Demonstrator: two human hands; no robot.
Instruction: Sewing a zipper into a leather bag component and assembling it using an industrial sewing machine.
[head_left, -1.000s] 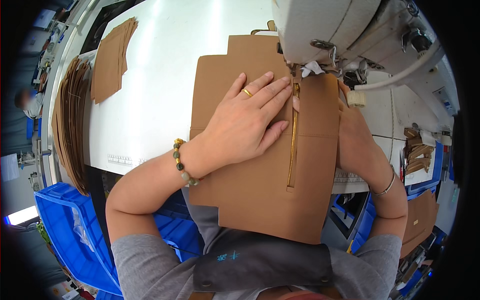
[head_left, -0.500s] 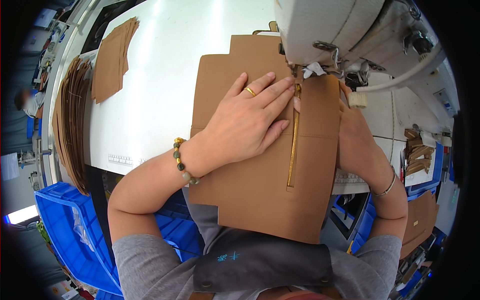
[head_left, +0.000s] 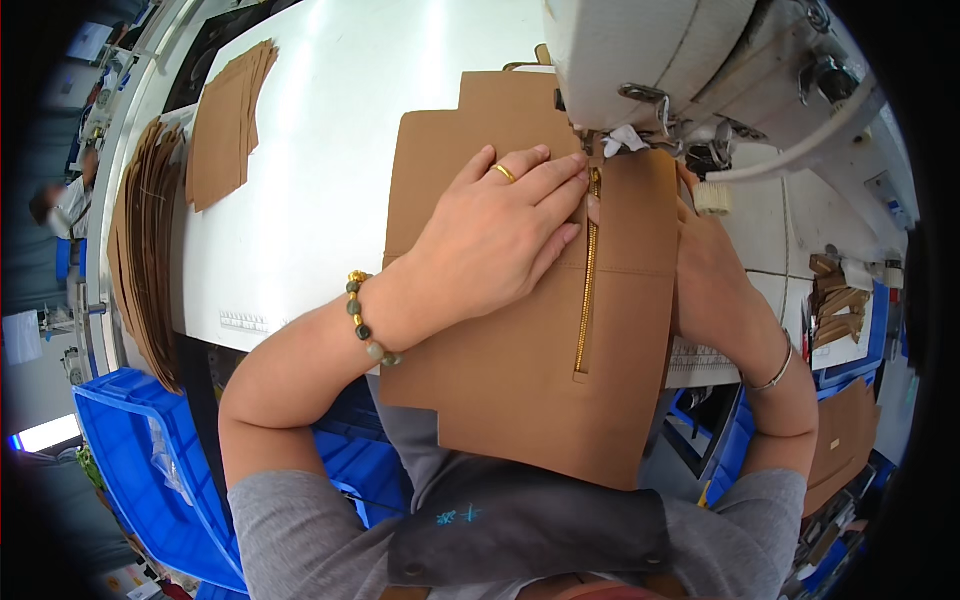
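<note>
A brown leather-like panel with notched corners lies under the sewing machine head. Set lengthwise in its slot is a gold-toothed zipper, whose upper end reaches close to the presser foot. My left hand rests flat on the panel, fingers stretched out, their tips beside the zipper's top. At the panel's right edge, my right hand reaches underneath it. Most of its fingers are hidden by the panel; a bit of fingertip shows through the zipper slot.
Stacked brown panels stand at the table's left edge, near a pile of smaller brown pieces. Blue bins sit below at the left. More brown pieces lie at the right. Farther left, a person is seated.
Both hands and the panel keep nearly the same place under the machine. The whole view has shifted very slightly. The person in the background has moved an arm.
</note>
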